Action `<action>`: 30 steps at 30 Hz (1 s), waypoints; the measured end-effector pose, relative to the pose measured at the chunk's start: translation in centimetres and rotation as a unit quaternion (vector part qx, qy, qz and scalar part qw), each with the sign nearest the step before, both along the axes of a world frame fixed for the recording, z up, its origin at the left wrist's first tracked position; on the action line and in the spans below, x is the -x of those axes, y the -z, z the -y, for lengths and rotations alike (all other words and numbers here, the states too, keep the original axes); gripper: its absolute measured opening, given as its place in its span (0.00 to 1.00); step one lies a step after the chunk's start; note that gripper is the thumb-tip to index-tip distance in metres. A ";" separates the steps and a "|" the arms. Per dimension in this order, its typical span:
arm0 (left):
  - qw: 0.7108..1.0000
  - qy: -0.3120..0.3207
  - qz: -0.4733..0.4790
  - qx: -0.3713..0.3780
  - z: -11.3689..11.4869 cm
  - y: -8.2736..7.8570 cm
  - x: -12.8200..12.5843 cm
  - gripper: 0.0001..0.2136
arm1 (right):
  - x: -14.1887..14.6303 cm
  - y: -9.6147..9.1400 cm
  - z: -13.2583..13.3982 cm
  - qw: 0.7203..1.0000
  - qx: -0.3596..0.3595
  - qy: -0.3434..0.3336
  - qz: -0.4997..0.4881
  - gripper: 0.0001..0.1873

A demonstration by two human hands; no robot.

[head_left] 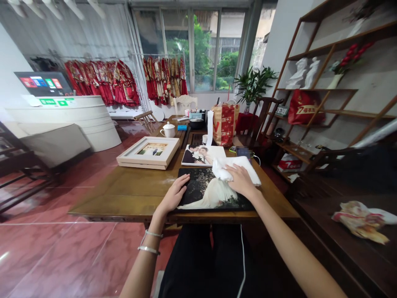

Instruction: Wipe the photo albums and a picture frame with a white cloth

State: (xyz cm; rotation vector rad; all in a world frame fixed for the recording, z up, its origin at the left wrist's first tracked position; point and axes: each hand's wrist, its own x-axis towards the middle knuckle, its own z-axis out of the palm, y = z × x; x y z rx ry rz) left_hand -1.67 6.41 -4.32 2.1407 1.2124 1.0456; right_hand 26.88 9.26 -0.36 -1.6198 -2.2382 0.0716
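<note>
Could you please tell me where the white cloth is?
In the head view, the white cloth lies under the right hand, over the upper right corner of the dark picture.

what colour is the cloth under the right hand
The cloth is white, seen best in the head view.

A white counter (96, 116) curves at ten o'clock; red costumes (102, 80) hang at eleven; a leafy plant (254, 85) at one; a red bag (305, 108) sits shelved at two.

Dark photo panel (211, 193) flat; white cloth (249, 164) atop, seemingly folded.
</note>
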 end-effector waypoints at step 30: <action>1.000 -0.008 -0.006 0.004 0.2 -0.2 -0.1 0.19 | 4.0 -0.4 6.0 0.993 0.023 -0.112 0.013 0.38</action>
